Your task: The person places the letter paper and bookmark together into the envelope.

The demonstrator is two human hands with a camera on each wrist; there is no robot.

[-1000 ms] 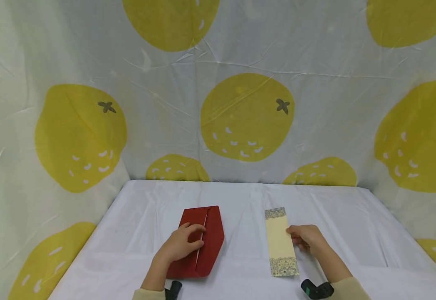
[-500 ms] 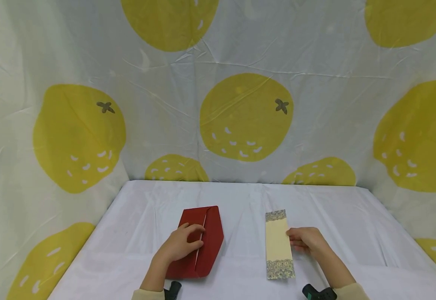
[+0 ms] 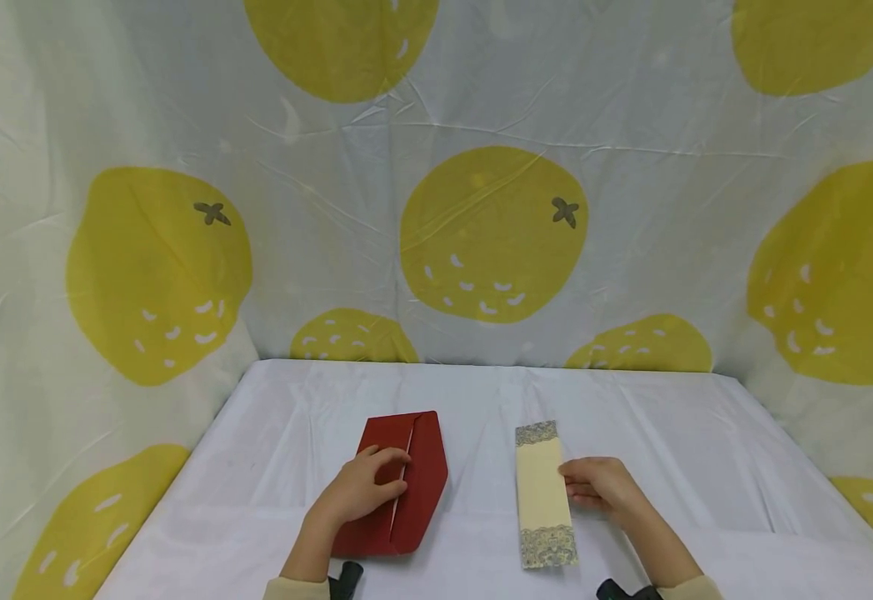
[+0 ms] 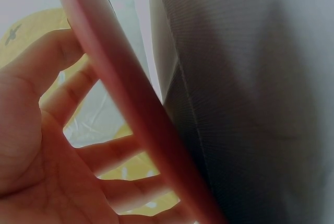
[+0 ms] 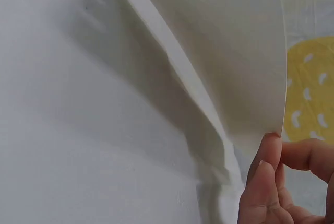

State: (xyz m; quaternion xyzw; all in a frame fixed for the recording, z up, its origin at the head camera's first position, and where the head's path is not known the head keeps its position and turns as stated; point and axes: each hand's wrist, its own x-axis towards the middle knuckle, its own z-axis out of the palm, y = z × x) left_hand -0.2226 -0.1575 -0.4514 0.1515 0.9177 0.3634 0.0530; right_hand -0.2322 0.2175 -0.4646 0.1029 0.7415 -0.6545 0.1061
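A red paper envelope [image 3: 427,483] is on the left half of the white-covered table, its long opening showing a thin white line. My left hand [image 3: 365,492] holds it from the left, thumb and forefinger near that opening; the left wrist view has the fingers curled against its red face, seen edge-on. To the right, my right hand [image 3: 605,486] pinches a long cream card [image 3: 543,483] by its right edge. The card has grey patterned bands at both ends. In the right wrist view its plain pale back [image 5: 229,57] shows, standing tilted over the white cloth.
The white cloth [image 3: 474,392] covers the table and has soft creases. Behind and at both sides hangs a curtain [image 3: 331,208] printed with big yellow lemons. A black wrist device [image 3: 346,579] sits by the left cuff, another [image 3: 624,592] by the right.
My right hand has carried the cream card left, closer to the envelope, and slightly toward me. The left hand and the red envelope stay where they were.
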